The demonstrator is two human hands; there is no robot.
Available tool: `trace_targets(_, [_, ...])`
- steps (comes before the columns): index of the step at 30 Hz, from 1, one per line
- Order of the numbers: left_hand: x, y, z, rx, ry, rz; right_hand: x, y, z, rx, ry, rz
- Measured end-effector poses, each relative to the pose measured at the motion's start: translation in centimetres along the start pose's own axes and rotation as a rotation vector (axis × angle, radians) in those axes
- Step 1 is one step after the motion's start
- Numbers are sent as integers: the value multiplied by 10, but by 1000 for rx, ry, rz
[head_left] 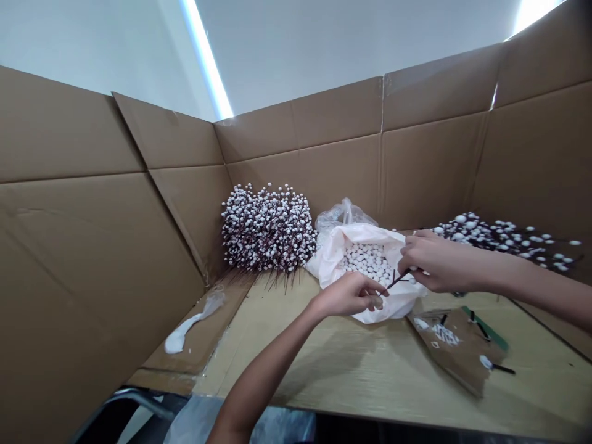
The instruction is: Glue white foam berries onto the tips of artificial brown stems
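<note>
A thin dark twig (396, 281) runs between my hands above an open white plastic bag (330, 256). My right hand (439, 262) pinches its upper end, and my left hand (349, 295) has curled fingers at its lower end. Small white foam balls (367, 262) fill the bag's mouth. Behind it stands a dense bundle of dark stems (268, 228) studded with white beads. A looser pile of similar stems (499, 237) lies behind my right hand, partly hidden by my forearm.
Tall cardboard sheets (296, 139) wall the back and sides of a light wooden table (351, 370). On it lies a brown cardboard piece (457, 345) with white smears and a few short stems. White paste (194, 320) streaks a cardboard strip at the left.
</note>
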State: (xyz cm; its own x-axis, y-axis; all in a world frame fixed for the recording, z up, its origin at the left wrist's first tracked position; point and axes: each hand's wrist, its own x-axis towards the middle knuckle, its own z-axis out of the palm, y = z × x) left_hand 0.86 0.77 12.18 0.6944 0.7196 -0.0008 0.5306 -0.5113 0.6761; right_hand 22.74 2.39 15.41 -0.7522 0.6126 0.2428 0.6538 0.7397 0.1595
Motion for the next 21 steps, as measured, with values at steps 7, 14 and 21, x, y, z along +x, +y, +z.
trace_targets(7, [-12,-35,36,-495,-53,-84,4,-17,22,116,-146,-98])
trace_targets(14, [-15,-60,63,-660,186,-170,-21,-13,-7,472,34,-41])
trace_targets(21, [-9,-78,83,-785,273,-139,-59,21,35,864,573,534])
